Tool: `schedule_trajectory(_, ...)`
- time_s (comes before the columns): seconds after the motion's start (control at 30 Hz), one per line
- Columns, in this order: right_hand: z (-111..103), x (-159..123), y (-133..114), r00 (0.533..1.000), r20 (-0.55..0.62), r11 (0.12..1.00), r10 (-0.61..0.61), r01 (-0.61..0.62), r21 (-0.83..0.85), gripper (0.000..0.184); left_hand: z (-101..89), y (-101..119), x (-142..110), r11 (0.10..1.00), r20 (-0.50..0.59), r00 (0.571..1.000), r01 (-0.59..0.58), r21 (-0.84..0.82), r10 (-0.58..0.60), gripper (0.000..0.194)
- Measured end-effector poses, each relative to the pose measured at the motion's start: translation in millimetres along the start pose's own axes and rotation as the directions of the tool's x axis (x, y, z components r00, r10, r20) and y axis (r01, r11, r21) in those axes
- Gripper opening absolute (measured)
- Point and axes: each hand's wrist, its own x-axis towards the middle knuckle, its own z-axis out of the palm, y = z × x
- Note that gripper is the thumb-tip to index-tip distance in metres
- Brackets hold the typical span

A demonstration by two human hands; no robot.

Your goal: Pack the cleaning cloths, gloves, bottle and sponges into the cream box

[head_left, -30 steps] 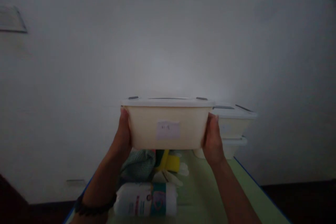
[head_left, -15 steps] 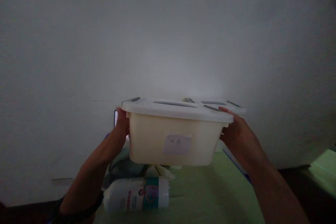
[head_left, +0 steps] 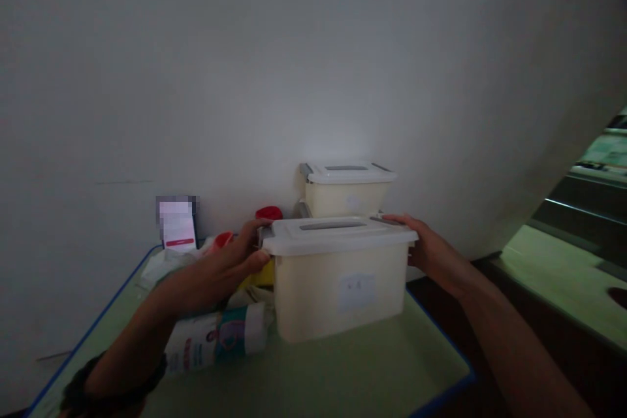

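Observation:
A cream plastic storage box (head_left: 308,294) with a white lid (head_left: 294,245) and grey latches is between my hands, low over the green table. I cannot tell whether its base touches the tabletop. On its front is a pale paper label (head_left: 356,291) with marks too blurred to read. My left hand (head_left: 247,251) grips the left end at the lid's edge, thumb toward me. At the right end, my right hand (head_left: 428,248) has its fingers over the latch and under the rim. A white cylindrical pack (head_left: 206,339) with a teal band lies beside my left forearm.
Behind, a similar lidded box (head_left: 350,192) is stacked on another, near the wall. A lit phone (head_left: 179,225) stands at the back left, near a crumpled plastic bag (head_left: 164,264) and red items (head_left: 269,212). The green table (head_left: 343,379) has a blue edge.
The storage box has come down and toward me, held in both hands. The view has shifted, showing the stacked boxes, the phone and more of the table.

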Motion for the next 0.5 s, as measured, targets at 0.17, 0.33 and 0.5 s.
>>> schedule_trajectory(0.17,-16,2,12,1.000,-0.021,0.990,-0.013,0.010,-0.138,0.048,12.0,7,15,0.997,0.321,0.947,0.025,-0.076,0.001,0.060)
schedule_trajectory(0.33,-24,14,33,0.999,-0.045,0.945,0.019,-0.033,-0.327,0.056,29.7,-7,30,0.989,0.488,0.873,0.094,-0.111,-0.028,0.071)
schedule_trajectory(0.5,-15,23,48,0.999,-0.026,0.820,-0.045,0.022,-0.572,0.044,37.3,-15,33,0.995,0.442,0.894,0.097,-0.033,-0.073,0.045)
